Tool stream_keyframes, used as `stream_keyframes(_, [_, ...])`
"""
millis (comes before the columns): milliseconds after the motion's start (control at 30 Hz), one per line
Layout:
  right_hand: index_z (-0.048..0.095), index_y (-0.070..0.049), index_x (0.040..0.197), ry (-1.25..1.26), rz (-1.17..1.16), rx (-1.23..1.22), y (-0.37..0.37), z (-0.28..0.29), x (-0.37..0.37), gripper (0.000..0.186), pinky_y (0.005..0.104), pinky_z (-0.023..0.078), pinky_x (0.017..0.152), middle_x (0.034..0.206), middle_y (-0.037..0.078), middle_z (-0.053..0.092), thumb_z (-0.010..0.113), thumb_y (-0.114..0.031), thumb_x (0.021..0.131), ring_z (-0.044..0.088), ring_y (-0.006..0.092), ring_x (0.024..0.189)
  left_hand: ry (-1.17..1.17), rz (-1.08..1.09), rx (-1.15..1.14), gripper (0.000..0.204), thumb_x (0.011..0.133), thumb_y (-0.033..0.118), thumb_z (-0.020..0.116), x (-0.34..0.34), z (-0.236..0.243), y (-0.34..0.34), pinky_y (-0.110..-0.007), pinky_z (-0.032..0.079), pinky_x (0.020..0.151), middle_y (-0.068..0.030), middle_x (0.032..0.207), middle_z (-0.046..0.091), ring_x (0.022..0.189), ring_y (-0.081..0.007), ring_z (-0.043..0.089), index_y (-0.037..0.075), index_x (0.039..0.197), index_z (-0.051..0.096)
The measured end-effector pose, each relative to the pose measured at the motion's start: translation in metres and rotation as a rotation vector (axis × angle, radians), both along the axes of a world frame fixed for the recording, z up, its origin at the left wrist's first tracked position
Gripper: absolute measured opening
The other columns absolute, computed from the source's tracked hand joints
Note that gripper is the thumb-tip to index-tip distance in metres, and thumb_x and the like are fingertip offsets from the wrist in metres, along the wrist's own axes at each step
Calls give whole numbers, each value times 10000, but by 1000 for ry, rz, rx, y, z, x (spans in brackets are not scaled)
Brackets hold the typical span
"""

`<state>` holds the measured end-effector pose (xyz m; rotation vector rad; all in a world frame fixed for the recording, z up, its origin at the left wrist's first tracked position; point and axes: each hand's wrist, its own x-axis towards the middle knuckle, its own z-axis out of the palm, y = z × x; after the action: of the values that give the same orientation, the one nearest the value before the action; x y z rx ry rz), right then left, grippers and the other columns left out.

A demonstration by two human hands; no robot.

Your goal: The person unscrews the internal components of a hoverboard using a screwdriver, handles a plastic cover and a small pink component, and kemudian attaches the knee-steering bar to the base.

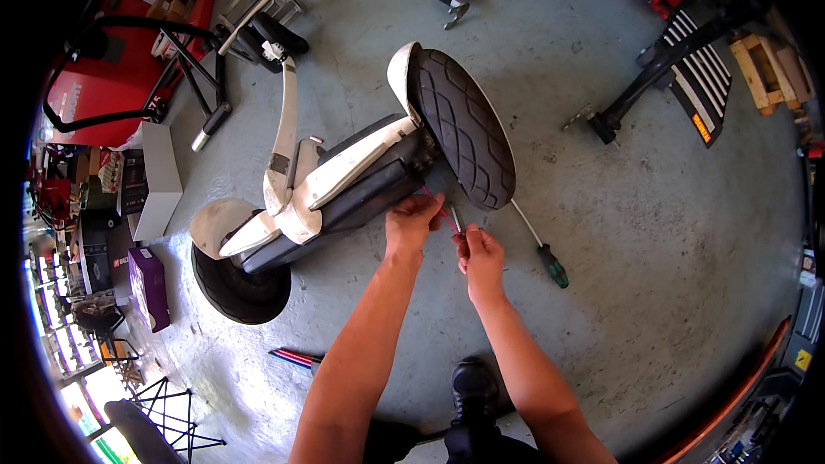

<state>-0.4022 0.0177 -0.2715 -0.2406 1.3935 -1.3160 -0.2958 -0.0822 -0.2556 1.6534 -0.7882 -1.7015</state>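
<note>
Pink cable [446, 217], pinched in left hand [412, 221], silver rod [456, 219], clasped in right hand [482, 259], each grip closed

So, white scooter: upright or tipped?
The scooter is tipped: its white stem stretches out rather than up, and the right-hand tyre shows uncovered tread.

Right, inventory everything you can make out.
Scooter: 1, white and black, floor centre
Screwdriver: 1, green-black handle, right of scooter
Thin rod: 1, pink, centre
Metal rod: 1, silver, centre
Slim rods: several, mixed colours, lower left
Box: 1, purple, left
Carton: 1, red, upper left
Stands: 2, black, top and upper right
Slatted panel: 1, black and white, upper right
Far-left clutter: too small to tell
Shoe: 1, black, lower edge
Left hand: 1, bare, centre
Right hand: 1, bare, centre
</note>
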Motion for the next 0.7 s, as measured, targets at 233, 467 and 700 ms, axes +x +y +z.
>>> stream_keyframes(233, [617,-64,861,579,223,16,2,3,5,292,328,388,470,653,26,541,686,-319,985,507,159,543,-10,-21,-18,182,914,198,802,4,-4,1,-278,495,609,-58,796,733,660,-113,626,38,874,724])
stream_keyframes(467, [601,-72,825,1331,258,-109,8,18,1,339,417,495,549,712,77,597,796,-342,889,623,280,624,-41,-5,-39,182,916,178,792,1,2,2,-275,499,595,-64,768,721,635,-118,626,16,872,720])
stream_keyframes(700, [563,-59,750,1395,257,-233,4,9,1,315,428,482,553,706,96,599,734,-242,941,598,329,625,-25,14,-50,202,907,180,801,1,-2,3,-274,499,595,-66,759,713,639,-122,628,6,861,709])
